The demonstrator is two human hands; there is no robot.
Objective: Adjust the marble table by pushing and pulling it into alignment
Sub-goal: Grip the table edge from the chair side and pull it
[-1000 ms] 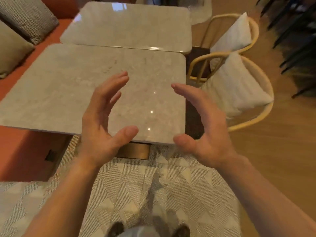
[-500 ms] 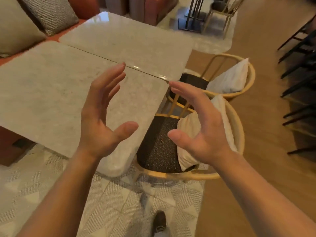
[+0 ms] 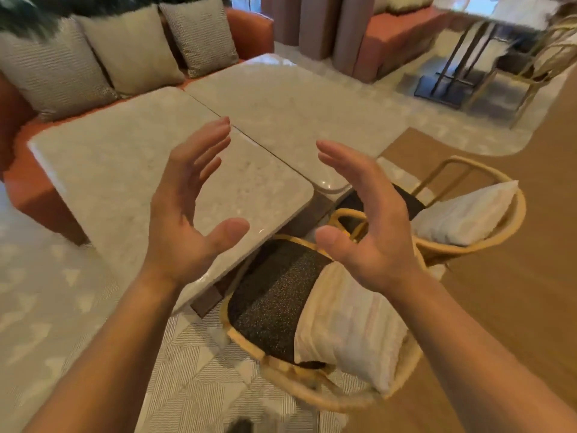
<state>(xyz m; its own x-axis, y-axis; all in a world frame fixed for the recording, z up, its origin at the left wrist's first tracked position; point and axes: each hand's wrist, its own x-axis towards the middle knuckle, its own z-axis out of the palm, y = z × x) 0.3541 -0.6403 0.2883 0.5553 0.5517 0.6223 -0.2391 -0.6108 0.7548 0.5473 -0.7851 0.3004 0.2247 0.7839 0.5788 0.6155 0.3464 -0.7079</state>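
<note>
Two pale marble tables stand edge to edge with a thin seam between them. The near marble table fills the left middle of the view; the far marble table lies behind it to the right. My left hand hovers open above the near table's right corner, palm turned inward, touching nothing. My right hand is open too, palm facing the left one, raised over the gap between the table corner and the chairs.
Two rattan chairs with dark seats and white cushions, the near chair and the far chair, stand tight against the tables' right side. An orange sofa with several cushions runs behind. A patterned rug covers the floor at left, wood floor at right.
The view has swung left and up, bringing the sofa cushions and far room into sight. Both hands stay raised and open in the same pose, now above the near table's corner.
</note>
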